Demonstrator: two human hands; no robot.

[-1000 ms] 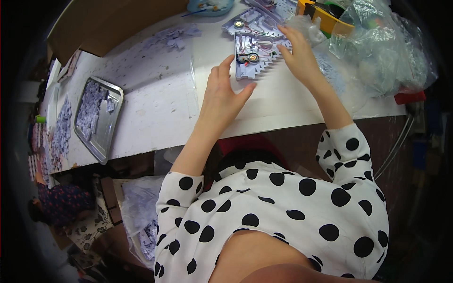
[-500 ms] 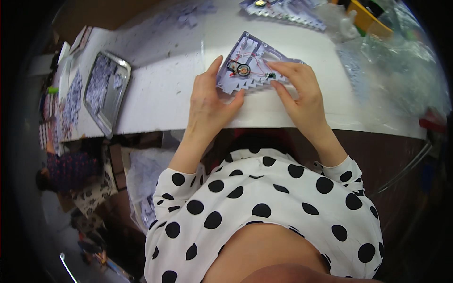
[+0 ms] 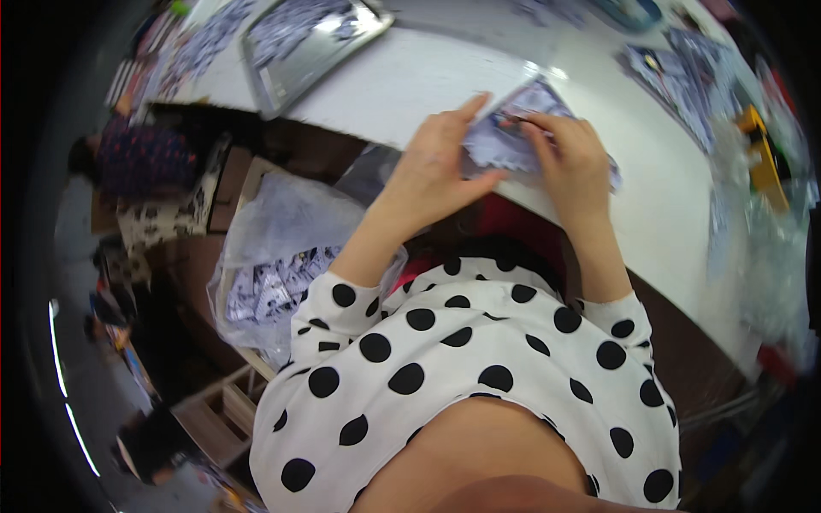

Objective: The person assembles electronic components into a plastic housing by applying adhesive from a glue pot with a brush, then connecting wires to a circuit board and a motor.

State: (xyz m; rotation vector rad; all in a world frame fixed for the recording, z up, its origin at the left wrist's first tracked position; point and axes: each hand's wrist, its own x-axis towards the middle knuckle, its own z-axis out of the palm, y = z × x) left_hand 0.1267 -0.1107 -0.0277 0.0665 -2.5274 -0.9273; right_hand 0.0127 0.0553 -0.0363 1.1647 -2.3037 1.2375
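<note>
A pale plastic housing (image 3: 496, 149) with a toothed near edge lies on the white table, smeared by motion. My left hand (image 3: 432, 162) grips its left side, with the fingers at the far left edge and the thumb along the near edge. Over the inside of the housing, my right hand (image 3: 577, 162) has its thumb and fingertips closed together at a dark round part with a reddish spot (image 3: 510, 123). What those fingertips pinch is too blurred to name. The right part of the housing is partly hidden behind the right hand.
A metal tray (image 3: 291, 81) of small pale pieces stands at the table's far left. More housings (image 3: 676, 90) lie at the far right, near a yellow bin (image 3: 764, 162) and clear plastic bags (image 3: 765, 265). Left of my lap is a lined box (image 3: 244, 205) of parts. Another person (image 3: 145, 162) sits farther left.
The whole view has swung, so the table now slants down to the right. My right hand has moved from the housing's right part to the dark round part, its fingertips closing together.
</note>
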